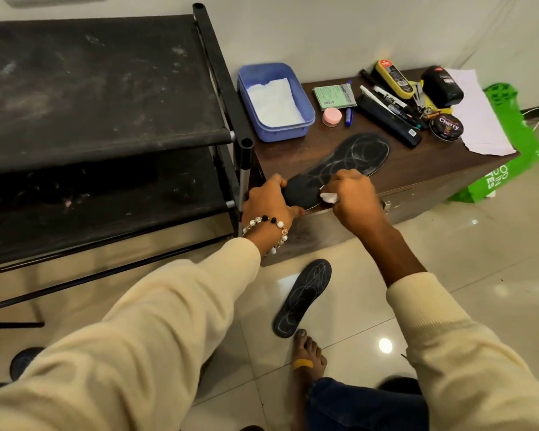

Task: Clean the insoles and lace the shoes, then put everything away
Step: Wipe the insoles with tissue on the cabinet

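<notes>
Single head-worn view, looking forward and down, close over low wooden cabinet (417, 178); frame edges probably wide-angle-warped.

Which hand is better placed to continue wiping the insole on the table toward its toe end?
The right hand. It already pinches the white wipe against the insole, on the side where the toe lies. The left hand grips the heel end and steadies it.

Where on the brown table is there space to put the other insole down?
Bare wood lies on the table right of the insole, below the polish tin. The back is crowded from the blue tub to the white paper.
</notes>
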Available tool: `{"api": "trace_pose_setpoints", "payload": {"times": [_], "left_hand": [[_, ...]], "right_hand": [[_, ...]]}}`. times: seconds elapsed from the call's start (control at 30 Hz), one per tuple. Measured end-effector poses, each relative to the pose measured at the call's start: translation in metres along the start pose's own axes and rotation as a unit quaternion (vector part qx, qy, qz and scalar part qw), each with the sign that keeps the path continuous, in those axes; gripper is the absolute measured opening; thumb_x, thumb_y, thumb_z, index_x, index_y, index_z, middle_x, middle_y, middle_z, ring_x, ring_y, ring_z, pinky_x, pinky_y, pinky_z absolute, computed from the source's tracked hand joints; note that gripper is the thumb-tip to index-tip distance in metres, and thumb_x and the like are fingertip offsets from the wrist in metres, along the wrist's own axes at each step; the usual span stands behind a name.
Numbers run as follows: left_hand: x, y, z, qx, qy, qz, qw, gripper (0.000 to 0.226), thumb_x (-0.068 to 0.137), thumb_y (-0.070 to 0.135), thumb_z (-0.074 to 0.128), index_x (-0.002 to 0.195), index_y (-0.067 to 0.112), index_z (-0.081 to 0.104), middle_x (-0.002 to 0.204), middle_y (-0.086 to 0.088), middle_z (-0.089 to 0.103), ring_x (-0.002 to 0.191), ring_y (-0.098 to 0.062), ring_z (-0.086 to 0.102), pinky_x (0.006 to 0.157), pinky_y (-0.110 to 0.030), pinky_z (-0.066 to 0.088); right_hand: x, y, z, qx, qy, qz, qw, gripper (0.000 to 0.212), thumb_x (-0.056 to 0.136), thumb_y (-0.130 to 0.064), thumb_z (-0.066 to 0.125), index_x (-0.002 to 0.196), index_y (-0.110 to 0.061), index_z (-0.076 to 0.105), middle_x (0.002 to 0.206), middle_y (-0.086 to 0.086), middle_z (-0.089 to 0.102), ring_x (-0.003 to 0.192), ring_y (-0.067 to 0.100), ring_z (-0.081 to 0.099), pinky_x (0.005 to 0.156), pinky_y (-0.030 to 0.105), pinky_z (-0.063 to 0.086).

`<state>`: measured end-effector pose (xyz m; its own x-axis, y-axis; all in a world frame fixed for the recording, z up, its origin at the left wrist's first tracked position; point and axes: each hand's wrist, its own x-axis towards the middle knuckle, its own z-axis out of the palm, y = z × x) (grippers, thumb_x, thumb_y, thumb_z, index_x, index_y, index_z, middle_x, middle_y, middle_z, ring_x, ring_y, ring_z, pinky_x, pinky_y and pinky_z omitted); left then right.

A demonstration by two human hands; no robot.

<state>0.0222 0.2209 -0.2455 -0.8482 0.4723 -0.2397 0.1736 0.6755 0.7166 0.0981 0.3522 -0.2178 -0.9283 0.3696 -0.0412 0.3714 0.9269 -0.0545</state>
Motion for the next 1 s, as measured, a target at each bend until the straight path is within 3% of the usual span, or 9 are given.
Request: {"api": "trace_pose_setpoints", "payload": {"times": [0.1,0.2,0.27,0.33,0.4,0.6,0.67,0.8,1.0], "left_hand": [[0.001,0.001,-0.001,0.004,0.0,0.0,1.0,0.053,0.072,0.033,0.082,0.117,0.022,0.055,0.112,-0.007,0.062,0.096,-0.025,0.062,0.071,-0.032,0.05],[0.001,0.002,-0.001,0.007,-0.003,-0.002,1.0,0.051,0.072,0.033,0.082,0.115,0.023,0.055,0.11,-0.006,0.062,0.093,-0.025,0.061,0.069,-0.032,0.049],[0.003,0.003,0.0,0.009,-0.006,-0.007,1.0,0.053,0.072,0.031,0.082,0.117,0.023,0.054,0.113,-0.006,0.061,0.097,-0.026,0.061,0.073,-0.033,0.051],[0.004,0.004,0.0,0.015,-0.009,-0.01,1.0,0.054,0.073,0.029,0.082,0.118,0.022,0.053,0.115,-0.007,0.06,0.101,-0.028,0.061,0.077,-0.036,0.052],[0.005,0.005,0.001,0.017,-0.014,-0.013,1.0,0.055,0.072,0.029,0.082,0.118,0.022,0.053,0.116,-0.007,0.059,0.102,-0.028,0.06,0.077,-0.036,0.051],[0.007,0.006,-0.001,0.019,-0.016,-0.01,1.0,0.054,0.071,0.032,0.082,0.115,0.021,0.055,0.108,-0.007,0.062,0.092,-0.025,0.061,0.066,-0.032,0.046],[0.006,0.006,0.0,0.022,-0.016,-0.012,1.0,0.053,0.071,0.031,0.082,0.115,0.021,0.054,0.109,-0.007,0.061,0.092,-0.025,0.061,0.066,-0.031,0.045],[0.007,0.007,0.0,0.024,-0.022,-0.013,0.999,0.054,0.071,0.029,0.082,0.116,0.022,0.053,0.111,-0.008,0.06,0.094,-0.025,0.06,0.067,-0.031,0.047],[0.005,0.009,-0.003,0.015,-0.019,-0.007,1.0,0.042,0.074,0.031,0.078,0.107,0.019,0.054,0.101,-0.008,0.062,0.086,-0.025,0.061,0.063,-0.032,0.044]], "right_hand": [[0.0,-0.016,-0.001,0.007,-0.039,-0.081,0.996,0.03,0.094,-0.011,0.047,0.118,-0.008,0.064,0.123,0.011,0.056,0.114,0.025,0.047,0.089,0.029,0.037],[-0.004,-0.015,-0.007,0.033,-0.031,-0.167,0.985,0.026,0.089,-0.009,0.051,0.106,-0.006,0.07,0.114,0.014,0.063,0.107,0.031,0.056,0.084,0.035,0.041],[0.001,-0.002,-0.006,0.026,-0.012,-0.127,0.992,0.024,0.088,-0.007,0.054,0.104,-0.004,0.071,0.11,0.016,0.065,0.103,0.033,0.058,0.084,0.038,0.045],[0.006,0.008,-0.002,0.006,-0.021,-0.014,1.0,0.023,0.089,-0.008,0.058,0.109,-0.004,0.069,0.114,0.015,0.062,0.105,0.029,0.055,0.09,0.036,0.045],[0.01,0.007,0.004,0.004,-0.006,0.039,0.999,0.024,0.089,-0.008,0.058,0.111,-0.005,0.067,0.115,0.014,0.06,0.106,0.028,0.054,0.087,0.033,0.043],[0.011,-0.019,-0.001,0.019,-0.046,-0.112,0.993,0.029,0.092,-0.014,0.053,0.116,-0.008,0.067,0.122,0.013,0.058,0.114,0.028,0.05,0.09,0.034,0.04],[0.013,-0.012,-0.002,0.014,-0.036,-0.1,0.994,0.029,0.092,-0.011,0.053,0.118,-0.008,0.065,0.124,0.013,0.057,0.116,0.028,0.048,0.093,0.033,0.039],[0.02,-0.004,0.01,0.015,0.0,0.026,1.0,0.031,0.088,-0.007,0.059,0.119,-0.009,0.064,0.126,0.012,0.055,0.118,0.028,0.046,0.096,0.033,0.039],[0.028,-0.025,0.01,0.036,-0.022,-0.099,0.994,0.032,0.089,-0.018,0.06,0.12,-0.012,0.065,0.121,0.011,0.057,0.113,0.028,0.048,0.089,0.033,0.04]]}}
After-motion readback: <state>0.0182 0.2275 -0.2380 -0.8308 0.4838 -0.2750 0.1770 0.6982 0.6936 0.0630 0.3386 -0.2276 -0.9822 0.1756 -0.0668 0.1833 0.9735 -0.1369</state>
